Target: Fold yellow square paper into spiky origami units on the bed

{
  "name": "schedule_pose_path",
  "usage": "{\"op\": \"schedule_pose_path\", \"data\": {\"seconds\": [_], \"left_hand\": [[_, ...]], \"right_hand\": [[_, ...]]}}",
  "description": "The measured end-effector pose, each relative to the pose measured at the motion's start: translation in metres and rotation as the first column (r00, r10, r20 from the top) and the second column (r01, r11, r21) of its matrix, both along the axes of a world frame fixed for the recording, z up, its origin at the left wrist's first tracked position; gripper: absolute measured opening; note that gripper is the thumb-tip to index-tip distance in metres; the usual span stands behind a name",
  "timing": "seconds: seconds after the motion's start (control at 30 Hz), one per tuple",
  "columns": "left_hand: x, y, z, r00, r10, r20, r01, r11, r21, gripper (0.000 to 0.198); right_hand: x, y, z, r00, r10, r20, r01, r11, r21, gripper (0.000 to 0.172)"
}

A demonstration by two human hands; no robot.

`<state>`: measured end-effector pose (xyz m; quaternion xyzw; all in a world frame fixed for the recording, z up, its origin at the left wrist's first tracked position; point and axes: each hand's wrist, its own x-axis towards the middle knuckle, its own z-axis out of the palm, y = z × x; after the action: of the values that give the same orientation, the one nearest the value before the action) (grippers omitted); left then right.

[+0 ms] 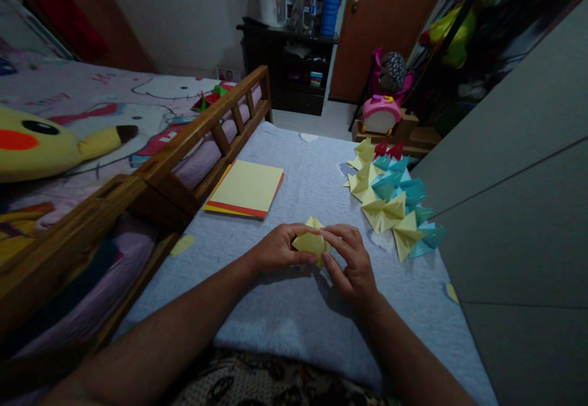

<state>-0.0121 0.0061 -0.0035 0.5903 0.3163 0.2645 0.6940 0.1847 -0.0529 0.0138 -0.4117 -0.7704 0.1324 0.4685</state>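
Note:
Between my two hands is a pale yellow folded paper piece point(312, 243), held just above the light blue sheet point(275, 308). My left hand point(280, 248) is closed on its left side, with the thumb along the lower edge and fingers over the top. From the right, my right hand point(351, 259) pinches the same paper, thumb and fingertips at its right edge. Fingers cover part of the folds. Left and beyond lies a stack of square paper point(248, 184), pale yellow on top, with orange and darker yellow edges showing underneath.
To the right stand several folded paper pieces in yellow point(383, 212), blue point(390, 182) and red point(388, 150). A wooden bed rail point(220, 139) runs along the left, with a yellow plush toy point(41, 146) behind it. A pale cabinet panel point(514, 210) borders the right.

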Motion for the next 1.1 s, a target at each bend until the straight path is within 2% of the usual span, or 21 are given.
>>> {"op": "schedule_pose_path", "data": {"seconds": [0.1, 0.2, 0.43, 0.67, 0.93, 1.1], "left_hand": [[0.000, 0.000, 0.000, 1.000, 0.006, 0.016, -0.005, 0.999, -0.038, 0.054], [0.000, -0.001, -0.001, 1.000, 0.006, 0.027, -0.004, 0.996, -0.086, 0.055], [0.000, 0.000, -0.002, 0.999, -0.011, 0.041, 0.016, 0.993, -0.118, 0.055], [0.000, 0.000, 0.000, 1.000, -0.005, 0.019, 0.006, 0.997, -0.083, 0.053], [0.000, -0.001, -0.001, 0.998, -0.011, -0.063, 0.013, 0.999, 0.032, 0.053], [0.001, -0.001, 0.003, 0.996, -0.015, -0.087, 0.025, 0.993, 0.115, 0.050]], "right_hand": [[-0.001, -0.002, -0.006, 0.999, -0.013, -0.048, 0.012, 1.000, -0.028, 0.043], [-0.003, -0.003, -0.013, 0.992, -0.060, -0.108, 0.056, 0.997, -0.046, 0.042], [-0.002, -0.001, -0.008, 1.000, -0.015, -0.011, 0.016, 1.000, 0.019, 0.041], [-0.001, 0.000, -0.009, 0.998, -0.023, 0.058, 0.019, 0.998, 0.063, 0.036], [-0.002, 0.000, -0.002, 1.000, -0.004, -0.014, 0.004, 1.000, 0.015, 0.015], [-0.002, -0.001, -0.004, 1.000, -0.011, 0.023, 0.011, 1.000, 0.001, 0.020]]}}
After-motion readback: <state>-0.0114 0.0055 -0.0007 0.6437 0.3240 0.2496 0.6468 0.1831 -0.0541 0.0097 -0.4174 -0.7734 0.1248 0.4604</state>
